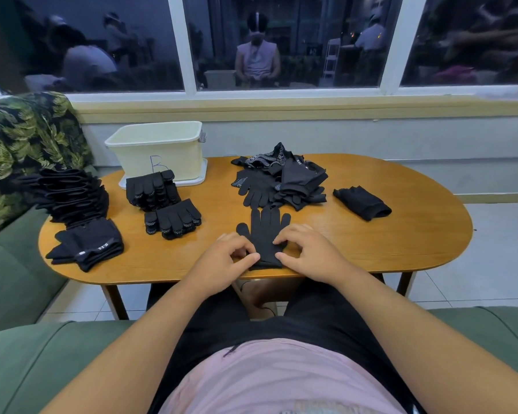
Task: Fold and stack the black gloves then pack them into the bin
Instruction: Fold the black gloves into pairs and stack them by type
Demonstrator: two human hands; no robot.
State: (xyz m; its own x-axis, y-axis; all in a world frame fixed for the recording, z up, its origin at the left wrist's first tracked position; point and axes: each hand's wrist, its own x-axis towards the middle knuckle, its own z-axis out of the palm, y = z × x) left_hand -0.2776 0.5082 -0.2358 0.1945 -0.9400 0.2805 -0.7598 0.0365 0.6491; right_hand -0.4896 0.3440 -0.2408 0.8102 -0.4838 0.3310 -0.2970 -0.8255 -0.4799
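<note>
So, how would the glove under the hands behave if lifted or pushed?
Likely floppy: the glove lies flat and thin on the table, so it should droop if lifted by the cuff. Being so thin, it is probably very light. Pushed, the soft cloth would likely bunch rather than slide.

An oval brown wooden surface (pixel 371 243) carries a cream plastic bin (pixel 159 153) on a white tray (pixel 198 179) at 11 o'clock. Two piles of folded black dotted gloves (pixel 151 189) lie just in front of the bin. A leaning row of folded black gloves (pixel 72 195) is at 9 o'clock, with a labelled black stack (pixel 87 245) at 8. A loose heap of black gloves (pixel 281 180) sits at 12, a folded black glove (pixel 361 201) at 2, and a single black knit glove (pixel 265 234) lies flat at 6.
</note>
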